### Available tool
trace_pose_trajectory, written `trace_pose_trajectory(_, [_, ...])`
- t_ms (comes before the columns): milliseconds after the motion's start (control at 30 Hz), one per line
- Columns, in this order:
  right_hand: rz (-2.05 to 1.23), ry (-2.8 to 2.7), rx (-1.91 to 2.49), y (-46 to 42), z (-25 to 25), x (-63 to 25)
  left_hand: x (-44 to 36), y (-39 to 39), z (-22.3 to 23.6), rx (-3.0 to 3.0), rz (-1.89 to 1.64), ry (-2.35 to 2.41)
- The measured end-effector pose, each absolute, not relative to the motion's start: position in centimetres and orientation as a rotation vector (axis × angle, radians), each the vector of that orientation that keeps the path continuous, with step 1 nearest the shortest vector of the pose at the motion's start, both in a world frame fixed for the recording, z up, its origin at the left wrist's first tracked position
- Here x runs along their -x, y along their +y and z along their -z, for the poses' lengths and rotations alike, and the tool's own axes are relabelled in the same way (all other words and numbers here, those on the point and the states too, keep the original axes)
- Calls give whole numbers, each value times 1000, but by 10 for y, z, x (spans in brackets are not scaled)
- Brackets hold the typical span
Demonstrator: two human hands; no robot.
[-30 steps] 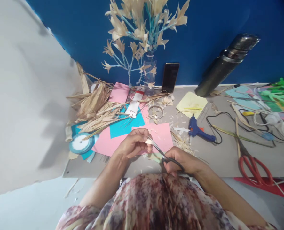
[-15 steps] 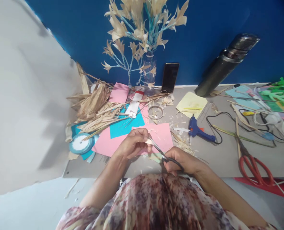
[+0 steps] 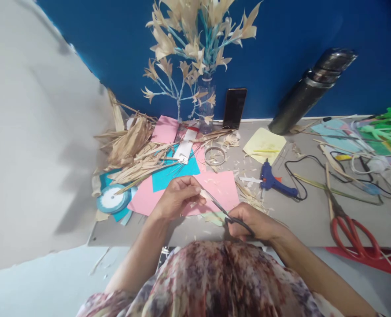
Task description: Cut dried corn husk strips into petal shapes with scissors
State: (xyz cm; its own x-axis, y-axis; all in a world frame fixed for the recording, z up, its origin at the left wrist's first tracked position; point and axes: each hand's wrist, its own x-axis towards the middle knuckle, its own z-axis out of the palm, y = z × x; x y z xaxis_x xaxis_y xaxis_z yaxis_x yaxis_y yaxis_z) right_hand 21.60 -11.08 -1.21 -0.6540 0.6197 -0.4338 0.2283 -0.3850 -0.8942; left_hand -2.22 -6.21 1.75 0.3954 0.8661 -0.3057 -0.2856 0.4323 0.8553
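Note:
Between the thumb and fingers of my left hand (image 3: 181, 196) is a small pale piece of dried husk (image 3: 203, 193), mostly covered by the fingertips. My right hand (image 3: 250, 220) grips dark-handled scissors (image 3: 220, 207), with fingers in the loops. Their blades point up and left, and the tips touch or nearly touch the piece. Both hands are above a pink sheet (image 3: 220, 182) scattered with small pale clippings. A pale green scrap (image 3: 215, 218) lies beneath the scissors.
Dried husks (image 3: 132, 147) and a blue ribbon spool (image 3: 112, 198) lie left. A blue glue gun (image 3: 274, 181), red-handled scissors (image 3: 350, 229) and a dark flask (image 3: 311, 92) are right. Husk flowers (image 3: 195, 48), a phone (image 3: 234, 108) and a tape roll (image 3: 214, 156) stand or lie ahead.
My left hand has shifted slightly left with the pale piece, drawing it toward the scissor tips. The scissor blades look more closed. My right hand has barely moved.

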Motion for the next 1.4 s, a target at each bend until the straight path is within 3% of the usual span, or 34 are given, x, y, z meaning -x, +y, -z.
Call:
trace_pose_trajectory(833, [-2069,-1563,1142,-113,24,-220,22,-68,-16,-799,-861,912])
trace_pose_trajectory(1200, [-1797,-1237,1045,-108,19,-193,-4,-79,-5,-411,-994,742])
trace_pose_trajectory(1400, [-1938,-1382,934,-110,15,-194,-2,-78,-10,-418,-1031,694])
